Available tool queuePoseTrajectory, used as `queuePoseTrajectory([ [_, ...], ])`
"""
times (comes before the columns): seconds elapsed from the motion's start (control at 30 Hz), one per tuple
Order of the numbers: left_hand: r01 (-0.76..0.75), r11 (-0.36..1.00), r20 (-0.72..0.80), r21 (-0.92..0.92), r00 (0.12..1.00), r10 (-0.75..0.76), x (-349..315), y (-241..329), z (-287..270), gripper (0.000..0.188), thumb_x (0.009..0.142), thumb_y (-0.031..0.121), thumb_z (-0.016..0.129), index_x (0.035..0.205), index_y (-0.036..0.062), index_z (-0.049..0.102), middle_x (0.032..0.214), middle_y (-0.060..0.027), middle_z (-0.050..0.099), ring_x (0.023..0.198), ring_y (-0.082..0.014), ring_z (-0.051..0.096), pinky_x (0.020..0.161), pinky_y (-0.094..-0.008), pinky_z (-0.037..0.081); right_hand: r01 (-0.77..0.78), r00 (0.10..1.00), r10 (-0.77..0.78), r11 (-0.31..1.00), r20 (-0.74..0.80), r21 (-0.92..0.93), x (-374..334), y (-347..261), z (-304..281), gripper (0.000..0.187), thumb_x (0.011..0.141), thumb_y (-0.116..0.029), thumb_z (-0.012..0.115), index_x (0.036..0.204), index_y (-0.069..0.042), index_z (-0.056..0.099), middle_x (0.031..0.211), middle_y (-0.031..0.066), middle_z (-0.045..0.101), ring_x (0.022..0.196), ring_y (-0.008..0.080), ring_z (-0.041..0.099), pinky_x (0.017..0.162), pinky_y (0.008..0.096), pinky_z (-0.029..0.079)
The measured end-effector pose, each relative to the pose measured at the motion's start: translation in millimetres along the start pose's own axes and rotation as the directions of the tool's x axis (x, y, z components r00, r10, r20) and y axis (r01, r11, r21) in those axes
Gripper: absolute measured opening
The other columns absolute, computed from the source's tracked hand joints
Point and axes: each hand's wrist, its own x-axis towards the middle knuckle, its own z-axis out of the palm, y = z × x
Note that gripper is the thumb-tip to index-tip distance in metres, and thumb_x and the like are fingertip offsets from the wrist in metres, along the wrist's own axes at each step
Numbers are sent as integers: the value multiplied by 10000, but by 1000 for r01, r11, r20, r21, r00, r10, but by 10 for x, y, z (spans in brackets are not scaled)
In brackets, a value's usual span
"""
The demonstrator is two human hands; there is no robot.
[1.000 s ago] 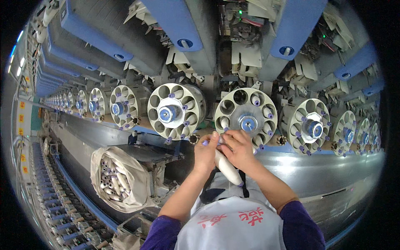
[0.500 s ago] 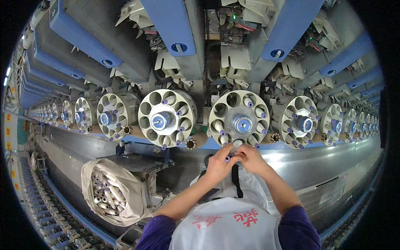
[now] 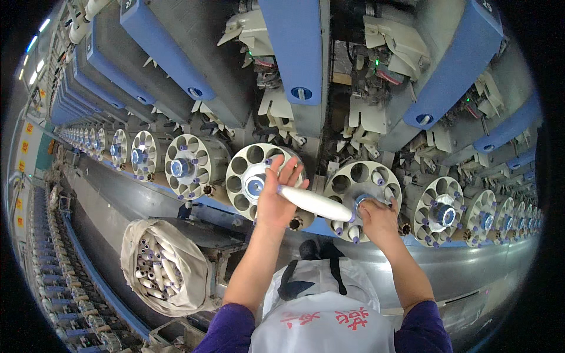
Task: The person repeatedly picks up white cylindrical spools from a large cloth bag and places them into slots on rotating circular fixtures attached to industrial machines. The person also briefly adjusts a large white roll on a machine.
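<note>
A full white yarn bobbin (image 3: 318, 203) with purple tube ends lies slantwise in front of two round cream magazines. My left hand (image 3: 276, 203) holds its left end near the thumb, palm up, with the other fingers spread before the left magazine (image 3: 244, 176). At the right magazine (image 3: 353, 187), my right hand (image 3: 379, 220) is at the blue centre hub (image 3: 358, 203) with its fingers curled. Whatever those fingers pinch is too small or hidden. Several bobbins stand in the right magazine's pockets, and some upper pockets show no bobbin.
More bobbin magazines (image 3: 438, 215) line the machine on both sides. Blue machine panels (image 3: 291, 53) hang above them. At lower left, a cloth sack (image 3: 194, 276) holds many bobbins and tubes. A metal ledge (image 3: 406, 262) runs below the magazines.
My hands were together below the right magazine and have parted. The left has moved up and left with the bobbin; the right has come to the hub. The view has shifted and tilted.
</note>
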Motion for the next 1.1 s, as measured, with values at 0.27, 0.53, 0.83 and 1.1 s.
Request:
queuePoseTrajectory([
  [0.27,94,966,-396,-241,899,-186,98,-147,177,349,989,399,472,1082,66,527,901,-86,620,1002,-319,565,994,-464,420,322,860,-203,927,-468,191,299,-772,-67,412,769,-319,729,1034,-8,675,1030,101,683,972,281,619,974,457,377],
  [0.53,-190,961,-556,-199,830,48,317,-425,-25,307,967,370,539,809,108,507,696,-2,492,641,-135,462,696,-310,453,197,973,-37,648,-228,736,908,-535,341,138,887,-150,619,846,-26,574,788,120,619,728,262,577,681,352,457],
  [0.83,-4,839,-505,545,797,331,376,-911,325,505,898,492,612,983,-4,653,828,-45,621,838,-137,551,820,-297,438,109,970,87,682,-228,724,790,28,460,324,937,-219,602,1168,4,569,1151,126,595,1091,277,547,927,403,443],
  [1.1,-276,912,-588,-304,808,48,429,-429,140,285,942,367,575,848,100,541,736,-15,533,663,-141,491,624,-298,429,303,947,-101,587,-304,751,951,-443,436,134,876,-22,581,950,70,643,1029,173,655,946,305,616,876,373,477],
])
